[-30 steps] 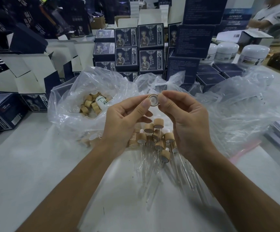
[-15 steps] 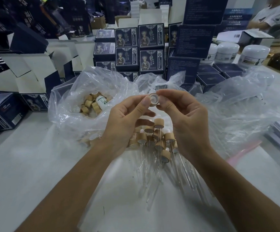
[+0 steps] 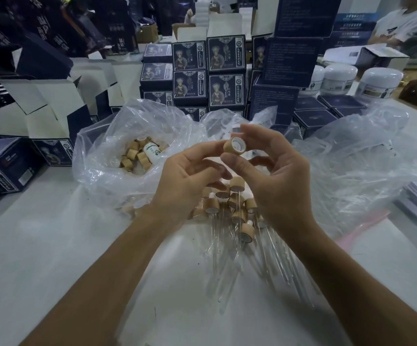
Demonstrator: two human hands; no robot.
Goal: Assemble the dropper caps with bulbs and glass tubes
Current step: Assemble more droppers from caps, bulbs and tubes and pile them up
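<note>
Left hand (image 3: 190,176): raised over the counter (image 3: 52,245), fingers (image 3: 208,152) curled narrow, the tips touching the left side of the cap.
Right hand (image 3: 277,186): raised beside the left one, fingers (image 3: 257,134) curved over the top of the cap and the thumb under it, so that it pinches the cap.
Cap (image 3: 234,146): tan, wood-coloured ring held between both hands above the pile, its open end turned toward the camera and showing a white lining. A pale part stands out behind it; I cannot tell whether that is a bulb.
Pile of finished droppers (image 3: 232,203): right under the hands, tan caps bunched together on clear plastic, their glass tubes (image 3: 217,248) pointing toward the person and fanned out.
Bag of loose caps (image 3: 137,156): an open clear plastic bag on the counter to the left of the hands, with tan caps heaped inside and 1 small white bottle with a green label (image 3: 152,149) lying among them.
Second plastic bag (image 3: 357,156): crumpled clear plastic to the right of the hands; its contents cannot be made out.
Dark blue boxes (image 3: 210,73): stacked behind the bags, printed with a figure.
White jars (image 3: 377,82): at the far right, behind flat blue boxes.
Open cartons (image 3: 42,108): at the left, flaps up.
</note>
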